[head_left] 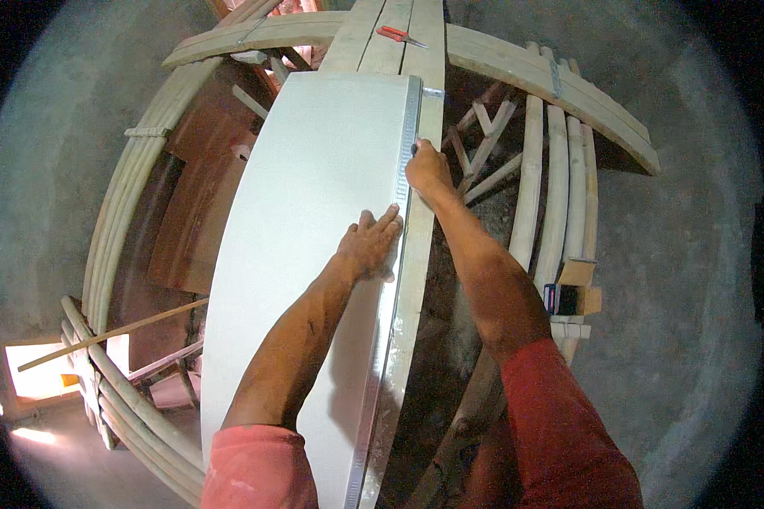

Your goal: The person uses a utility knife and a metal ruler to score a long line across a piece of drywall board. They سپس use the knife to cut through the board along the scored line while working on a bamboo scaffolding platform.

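A long white board (pixel 306 161) lies lengthwise in front of me, with a slotted silver metal strip (pixel 411 110) along its right edge. My left hand (pixel 370 244) lies palm down on the board, fingers spread, its fingertips touching the strip. Farther up that edge, my right hand (pixel 429 172) is closed in a fist beside the strip. A small dark bit shows at its thumb; what it holds is mostly hidden by the fingers.
Wooden planks (pixel 426 51) support the board, with red-handled snips (pixel 390 33) at the far end. Curved-looking timber beams (pixel 560 81) and round poles (pixel 528 182) surround it. An open cardboard box (pixel 578 273) sits on the right-hand poles. A thin stick (pixel 110 335) projects at left.
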A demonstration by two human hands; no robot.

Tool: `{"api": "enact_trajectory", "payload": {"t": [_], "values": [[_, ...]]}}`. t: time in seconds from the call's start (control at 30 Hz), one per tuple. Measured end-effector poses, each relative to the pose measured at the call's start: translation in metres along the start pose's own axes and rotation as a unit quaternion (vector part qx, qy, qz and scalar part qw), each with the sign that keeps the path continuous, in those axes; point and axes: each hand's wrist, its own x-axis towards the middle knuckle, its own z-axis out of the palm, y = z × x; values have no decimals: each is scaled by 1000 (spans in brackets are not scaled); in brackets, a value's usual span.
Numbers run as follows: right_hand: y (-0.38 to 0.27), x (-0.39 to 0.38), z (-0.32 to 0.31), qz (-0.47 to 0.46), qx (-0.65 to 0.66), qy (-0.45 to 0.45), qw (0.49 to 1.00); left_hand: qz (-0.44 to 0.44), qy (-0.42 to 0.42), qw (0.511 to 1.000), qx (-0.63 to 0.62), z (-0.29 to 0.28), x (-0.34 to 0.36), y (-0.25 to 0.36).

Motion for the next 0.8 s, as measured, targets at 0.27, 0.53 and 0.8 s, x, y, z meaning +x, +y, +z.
{"api": "enact_trajectory", "payload": {"t": [0.27, 0.53, 0.8], "values": [[9, -51, 5, 1, -1, 12, 1000, 4, -4, 1000, -8, 3, 2, -5], [27, -86, 23, -27, -4, 38, 999, 20, 11, 1000, -7, 4, 2, -7], [38, -134, 22, -13, 26, -16, 999, 40, 47, 997, 37, 14, 4, -14]]}}
